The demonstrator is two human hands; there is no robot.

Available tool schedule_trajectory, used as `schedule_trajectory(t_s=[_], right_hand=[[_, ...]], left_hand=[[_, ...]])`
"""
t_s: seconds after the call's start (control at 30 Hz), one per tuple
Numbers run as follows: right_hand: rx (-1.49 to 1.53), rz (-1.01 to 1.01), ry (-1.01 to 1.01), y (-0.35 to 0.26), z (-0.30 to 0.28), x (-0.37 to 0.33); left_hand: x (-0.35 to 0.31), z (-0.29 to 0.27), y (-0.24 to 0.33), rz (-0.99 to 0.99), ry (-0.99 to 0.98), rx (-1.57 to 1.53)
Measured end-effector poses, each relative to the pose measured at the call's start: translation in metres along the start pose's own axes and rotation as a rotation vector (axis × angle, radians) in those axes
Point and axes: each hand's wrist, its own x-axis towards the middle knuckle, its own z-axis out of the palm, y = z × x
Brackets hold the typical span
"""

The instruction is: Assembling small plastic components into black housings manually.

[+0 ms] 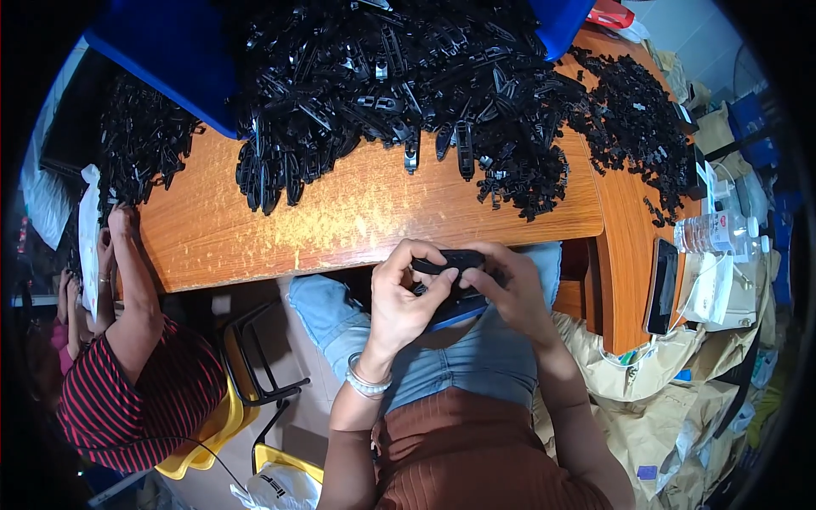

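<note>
Just off the table's near edge, above my lap, both hands hold one small, dark, elongated black plastic part [459, 257]. My left hand [399, 297] pinches its left end between thumb and fingers. On the other end are the bent fingers and thumb of my right hand [516, 287], which partly cover it. Below them a blue object [459, 317] rests on my lap, with dark pieces at it that I cannot make out. Beyond my hands, a large heap of long black plastic parts [340, 102] covers the table's far side. Smaller black pieces [527, 178] lie at its right.
Blue bins [161, 55] stand at the heap's sides. More small black pieces [637, 123] cover the right-hand tabletop, near a phone [661, 285] and plastic bottles [710, 232]. At left, a person in a striped shirt [140, 395] works beside another black heap [144, 136]. Brown paper [620, 425] lies at right.
</note>
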Motion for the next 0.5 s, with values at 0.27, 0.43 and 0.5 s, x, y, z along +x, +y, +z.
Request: schedule_trajectory(t_s=[0.27,0.43,0.5], right_hand=[[0.37,0.133,-0.016,0.027,0.008,-0.012],[0.379,0.111,0.015,0.024,0.01,-0.01],[0.387,0.121,0.013,0.026,0.009,-0.01]], left_hand=[[-0.006,-0.002,-0.011,-0.158,-0.051,0.052],[-0.006,0.009,-0.011,-0.084,-0.003,0.092],[-0.005,0.009,-0.013,-0.118,0.02,0.097]])
